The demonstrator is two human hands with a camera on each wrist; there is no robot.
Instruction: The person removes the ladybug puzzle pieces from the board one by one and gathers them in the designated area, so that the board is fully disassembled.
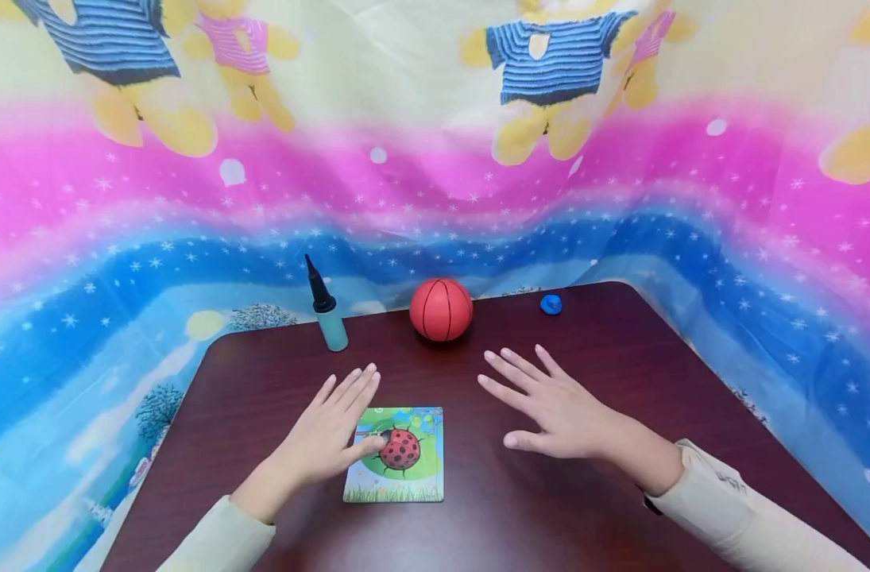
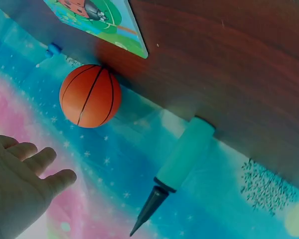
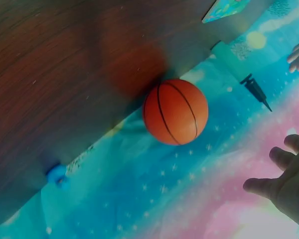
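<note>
My left hand (image 1: 327,433) is held out flat with straight fingers, its thumb overlapping a ladybug picture puzzle board (image 1: 427,465) in the head view. Over the table's right half, my right hand (image 1: 559,409) spreads its fingers and holds nothing. Beyond both hands, a red-orange toy basketball (image 1: 441,310) with black lines sits near the far edge. Left of the ball stands a teal hand pump (image 1: 332,327) with a black tapered nozzle pointing up. A small blue object (image 1: 551,304) lies at the far right; its kind is too small to make out.
The dark reddish-brown table (image 1: 277,389) has rounded far corners. Behind it and along both sides hangs a printed cloth (image 1: 420,191) with bears, snowflakes and pink and blue bands.
</note>
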